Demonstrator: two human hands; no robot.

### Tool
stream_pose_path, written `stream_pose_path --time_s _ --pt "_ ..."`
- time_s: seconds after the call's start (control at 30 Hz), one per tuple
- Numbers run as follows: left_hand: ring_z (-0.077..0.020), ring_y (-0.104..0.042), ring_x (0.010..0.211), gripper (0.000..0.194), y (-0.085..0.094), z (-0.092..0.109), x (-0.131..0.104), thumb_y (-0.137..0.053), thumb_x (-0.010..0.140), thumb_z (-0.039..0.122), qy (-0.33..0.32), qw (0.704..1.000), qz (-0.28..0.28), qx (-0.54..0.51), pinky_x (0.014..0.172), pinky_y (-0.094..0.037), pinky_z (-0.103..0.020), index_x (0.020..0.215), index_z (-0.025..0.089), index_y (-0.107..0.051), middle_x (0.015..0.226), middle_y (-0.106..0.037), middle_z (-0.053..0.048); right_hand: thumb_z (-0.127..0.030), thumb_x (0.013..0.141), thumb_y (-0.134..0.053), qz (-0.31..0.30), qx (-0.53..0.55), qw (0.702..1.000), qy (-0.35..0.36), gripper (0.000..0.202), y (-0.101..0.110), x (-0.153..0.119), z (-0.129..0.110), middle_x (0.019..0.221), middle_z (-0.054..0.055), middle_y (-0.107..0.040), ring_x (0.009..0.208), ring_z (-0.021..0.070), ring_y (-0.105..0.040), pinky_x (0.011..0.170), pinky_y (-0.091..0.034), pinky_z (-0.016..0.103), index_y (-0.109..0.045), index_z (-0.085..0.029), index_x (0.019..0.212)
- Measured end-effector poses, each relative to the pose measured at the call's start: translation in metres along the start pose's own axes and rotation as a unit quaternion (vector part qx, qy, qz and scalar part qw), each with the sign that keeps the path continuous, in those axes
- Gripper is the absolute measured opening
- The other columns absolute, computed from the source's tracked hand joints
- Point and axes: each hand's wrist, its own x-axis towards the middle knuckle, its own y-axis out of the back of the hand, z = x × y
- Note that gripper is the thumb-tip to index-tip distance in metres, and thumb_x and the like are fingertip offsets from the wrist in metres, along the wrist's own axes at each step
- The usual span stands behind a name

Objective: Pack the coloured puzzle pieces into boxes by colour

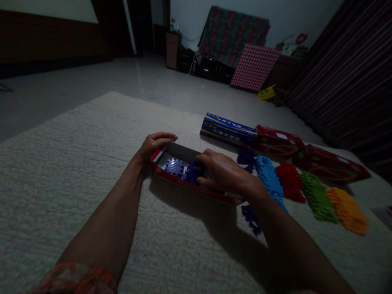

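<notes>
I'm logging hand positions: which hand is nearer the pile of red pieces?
The right hand. It reaches into the open box, left of the red pieces; the left hand is farther away, at the box's left end.

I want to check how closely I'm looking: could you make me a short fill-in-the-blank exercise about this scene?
1. The ____ hand reaches into the open box.
2. The notched pieces inside it look ____.
3. Between the red pieces and orange pieces lie ____ pieces.
Missing words: right; purple; green.
</notes>
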Motion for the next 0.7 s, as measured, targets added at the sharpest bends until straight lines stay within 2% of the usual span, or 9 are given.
stream_pose_path --time_s 0.17,0.5,0.6,0.7 --pt "-0.0285 -0.070 0.090 0.028 -0.001 0.000 -0.001 -0.075 0.063 0.033 0.003 1.000 0.002 -0.007 0.077 -0.055 -0.041 0.088 0.022 -0.079 0.105 -0.078 -0.007 -0.029 0.082 -0.071 -0.010 -0.012 1.000 -0.003 0.031 -0.011 0.009 0.003 0.111 0.011 -0.065 0.090 0.0216 -0.062 0.074 -0.047 0.032 -0.068 -0.018 0.111" --pt "-0.0277 -0.070 0.090 0.027 0.002 -0.004 0.002 -0.075 0.064 0.032 -0.004 1.000 -0.005 0.000 0.075 -0.055 -0.039 0.089 0.022 -0.079 0.105 -0.078 -0.007 -0.034 0.082 -0.074 -0.001 -0.003 1.000 -0.003 0.034 -0.013 0.008 0.002 0.110 0.011 -0.066 0.089 0.0212 -0.064 0.074 -0.048 0.031 -0.069 -0.018 0.112" --pt "-0.0266 -0.070 0.088 0.030 0.003 -0.005 0.003 -0.074 0.066 0.033 -0.007 1.000 -0.007 0.005 0.075 -0.055 -0.039 0.093 0.021 -0.079 0.106 -0.078 -0.008 -0.032 0.085 -0.071 0.051 0.012 0.999 0.003 0.028 -0.005 -0.001 0.006 0.107 0.010 -0.068 0.089 0.0205 -0.064 0.075 -0.049 0.030 -0.069 -0.018 0.110" --pt "-0.0266 -0.070 0.088 0.029 0.003 -0.007 0.002 -0.074 0.066 0.033 -0.007 1.000 -0.007 0.004 0.075 -0.055 -0.039 0.093 0.023 -0.079 0.108 -0.077 -0.008 -0.030 0.090 -0.064 0.154 0.035 0.987 -0.030 0.016 0.009 -0.019 0.020 0.097 0.008 -0.070 0.083 0.0190 -0.065 0.075 -0.050 0.031 -0.071 -0.020 0.099"
